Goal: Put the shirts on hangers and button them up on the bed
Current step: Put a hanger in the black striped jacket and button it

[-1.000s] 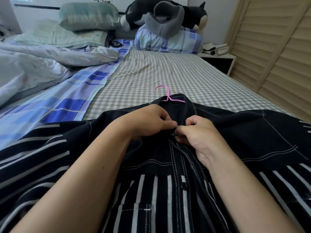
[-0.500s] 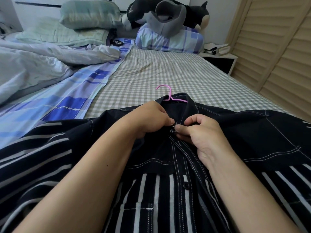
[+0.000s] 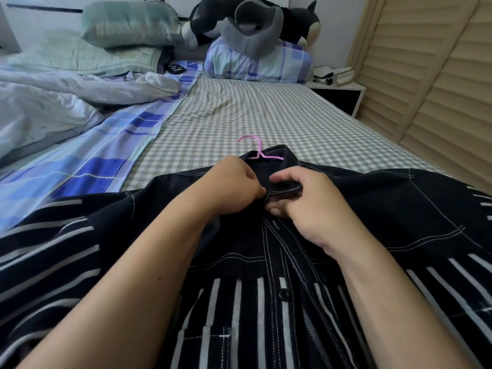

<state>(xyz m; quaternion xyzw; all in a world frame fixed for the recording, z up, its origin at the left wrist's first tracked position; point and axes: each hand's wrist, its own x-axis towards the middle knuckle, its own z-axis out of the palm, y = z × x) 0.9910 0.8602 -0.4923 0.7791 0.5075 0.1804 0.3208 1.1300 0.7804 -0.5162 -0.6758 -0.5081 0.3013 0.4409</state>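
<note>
A dark navy shirt [image 3: 386,209] with white stripes and white stitching lies spread on the checked bed [image 3: 266,115], collar away from me. The hook of a pink hanger [image 3: 253,147] sticks out of the collar. My left hand [image 3: 234,187] pinches the left placket edge just below the collar. My right hand [image 3: 306,198] grips the right placket beside it, fingers curled under the cloth. The two hands meet at the top button, which is mostly hidden between the fingers. Lower down, a dark button [image 3: 283,293] sits on the placket.
A crumpled pale duvet [image 3: 53,107] and a blue plaid sheet [image 3: 101,166] cover the bed's left side. Pillows [image 3: 127,25] and a black plush toy [image 3: 255,20] lie at the head. A nightstand [image 3: 338,91] with books stands at the right, by slatted wooden doors [image 3: 439,75].
Both hands have shifted slightly up the placket toward the collar. My right hand's fingers have curled further around the cloth edge.
</note>
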